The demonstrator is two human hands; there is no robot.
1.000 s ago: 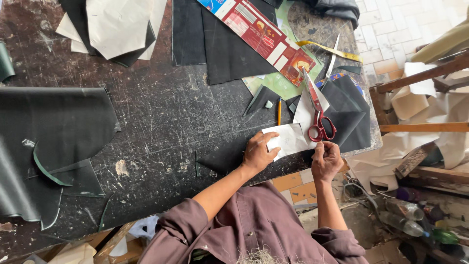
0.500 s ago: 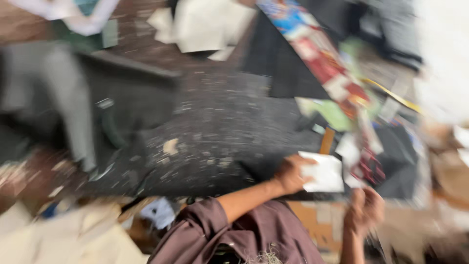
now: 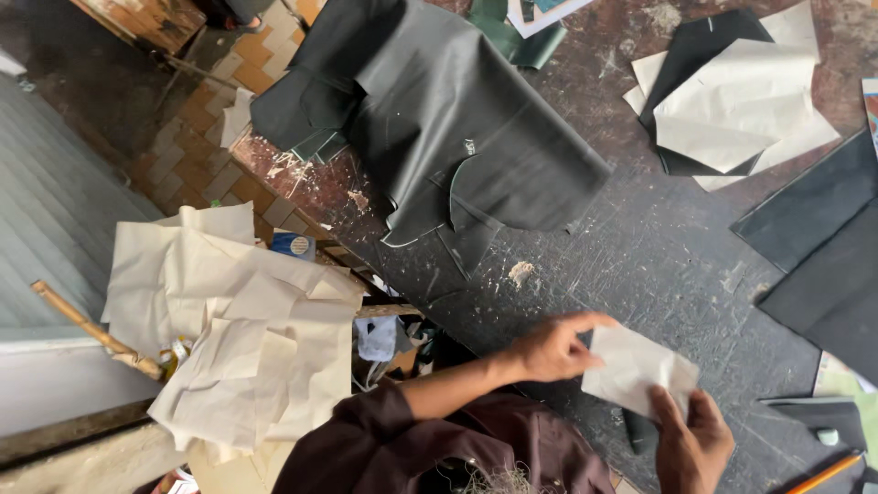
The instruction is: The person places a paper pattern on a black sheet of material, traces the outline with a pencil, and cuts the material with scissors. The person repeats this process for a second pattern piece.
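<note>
My left hand reaches in from the lower middle and pinches the left edge of a small white paper piece. My right hand grips the same paper from below, fingers on its lower right corner. The paper is held just above the scratched dark worktable. A small dark object lies under the paper beside my right hand; what it is cannot be made out. My maroon sleeve fills the bottom middle.
A large dark leather hide hangs over the table's far left edge. White paper patterns lie on dark pieces at top right, dark sheets at right. Cream paper scraps are piled left of the table. An orange pencil shows at bottom right.
The view has swung left, so the red-handled scissors and the colourful strip are out of sight. Both hands still hold the white paper, which has turned slightly.
</note>
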